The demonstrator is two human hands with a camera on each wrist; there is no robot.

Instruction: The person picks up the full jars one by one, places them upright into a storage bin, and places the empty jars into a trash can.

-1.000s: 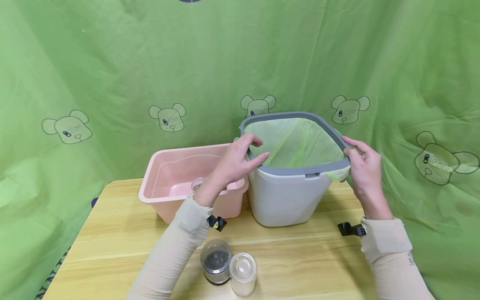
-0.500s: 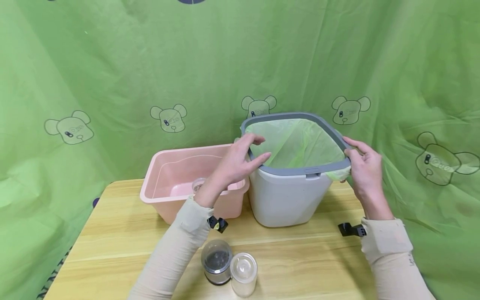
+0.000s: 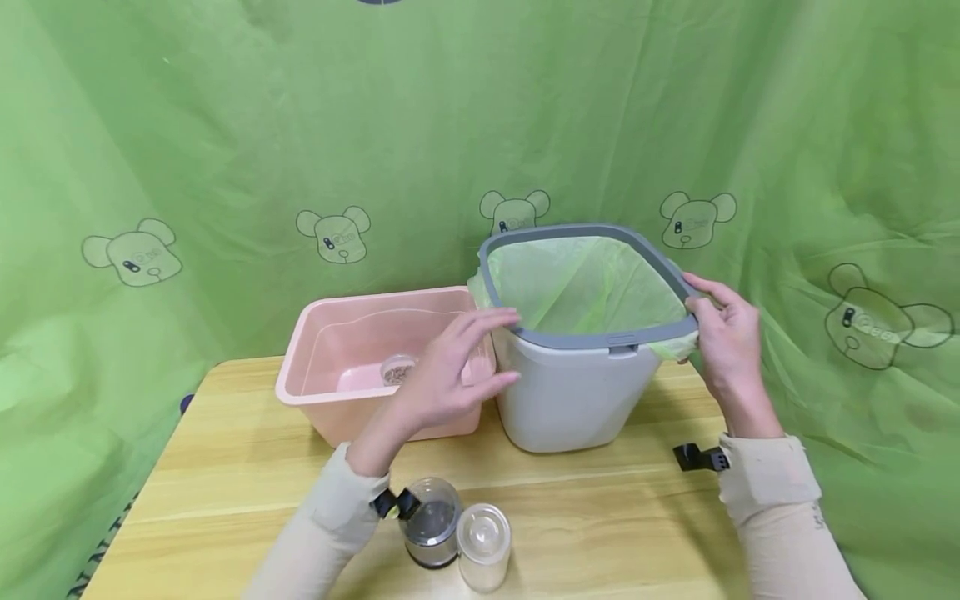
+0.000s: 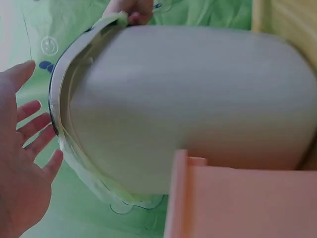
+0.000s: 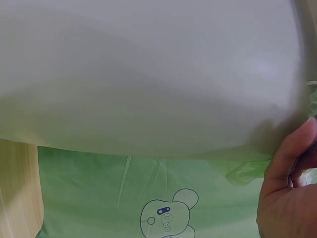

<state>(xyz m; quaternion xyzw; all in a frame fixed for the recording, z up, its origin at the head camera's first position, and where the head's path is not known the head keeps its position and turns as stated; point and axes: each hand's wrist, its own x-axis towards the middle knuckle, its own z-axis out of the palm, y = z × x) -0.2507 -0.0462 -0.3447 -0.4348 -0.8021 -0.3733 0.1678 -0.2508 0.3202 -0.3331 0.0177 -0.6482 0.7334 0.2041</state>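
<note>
A white trash can [image 3: 573,400] with a grey rim ring [image 3: 577,342] stands on the table, lined with a thin green trash bag [image 3: 592,283]. My right hand [image 3: 727,342] grips the right side of the ring, thumb on top, with a bunch of bag beneath it. My left hand [image 3: 450,371] is at the can's near left corner, fingers extended and thumb apart, holding nothing. In the left wrist view its fingers [image 4: 37,129] are spread near the rim. Some bag hangs outside the ring on the left.
Left of the can is a pink plastic bin [image 3: 382,304], holding a small clear cup [image 3: 397,369] with brownish bits. Near the front of the wooden table [image 3: 600,525] stand a dark-based clear container [image 3: 432,521] and a clear jar [image 3: 485,546]. Green printed cloth [image 3: 420,125] hangs behind.
My left hand has come off the left rim, moving down and toward me, uncovering the bag there. My right hand keeps its grip on the ring.
</note>
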